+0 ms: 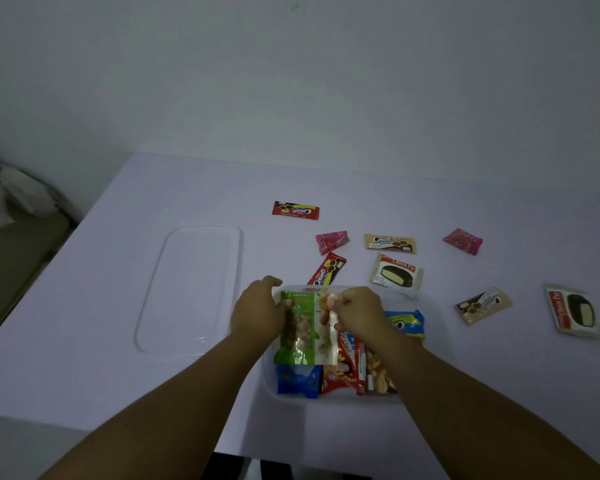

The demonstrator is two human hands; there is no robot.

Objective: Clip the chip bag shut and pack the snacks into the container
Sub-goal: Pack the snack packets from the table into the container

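A green and white snack bag lies on top of the clear plastic container near the table's front. My left hand grips the bag's upper left edge. My right hand pinches its upper right corner. Under the bag, inside the container, lie a blue packet, a red potato snack packet and a blue and yellow packet. No clip is visible.
The container's clear lid lies to the left. Loose snacks are scattered behind and to the right: two red Cream-O packs, two pink packets, two beige packs, two Choco Pies.
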